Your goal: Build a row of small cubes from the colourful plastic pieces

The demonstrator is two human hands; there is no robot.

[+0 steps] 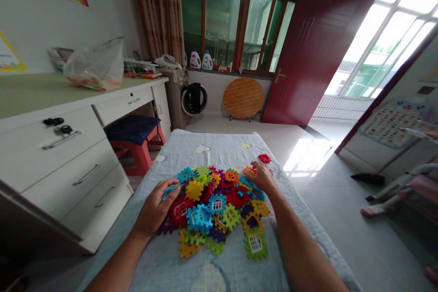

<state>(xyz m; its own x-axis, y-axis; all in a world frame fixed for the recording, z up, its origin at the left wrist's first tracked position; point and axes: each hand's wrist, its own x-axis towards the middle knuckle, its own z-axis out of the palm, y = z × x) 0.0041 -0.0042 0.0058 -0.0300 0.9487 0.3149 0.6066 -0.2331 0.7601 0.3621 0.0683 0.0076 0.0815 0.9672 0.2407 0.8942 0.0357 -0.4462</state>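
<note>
A heap of colourful plastic interlocking blocks (205,191) with notched edges lies on the cloth-covered table; some have window-like grids. My left hand (154,206) rests at the heap's left side, thumb and fingers apart, with a blue block (167,193) showing between them. On the far right side of the heap is my right hand (263,177), its thumb and index finger spread around an orange block (250,171). Just beyond it a red block (264,158) lies by itself near the table's right edge. At the near right sits a green window block (256,244).
A pale blue cloth (226,146) covers the table. To the left stand a white desk (68,146) with a plastic bag (99,66) on it and a red stool (138,157). Farther back are a washing machine (174,100), a round wooden tabletop (243,97) and a red door (301,50).
</note>
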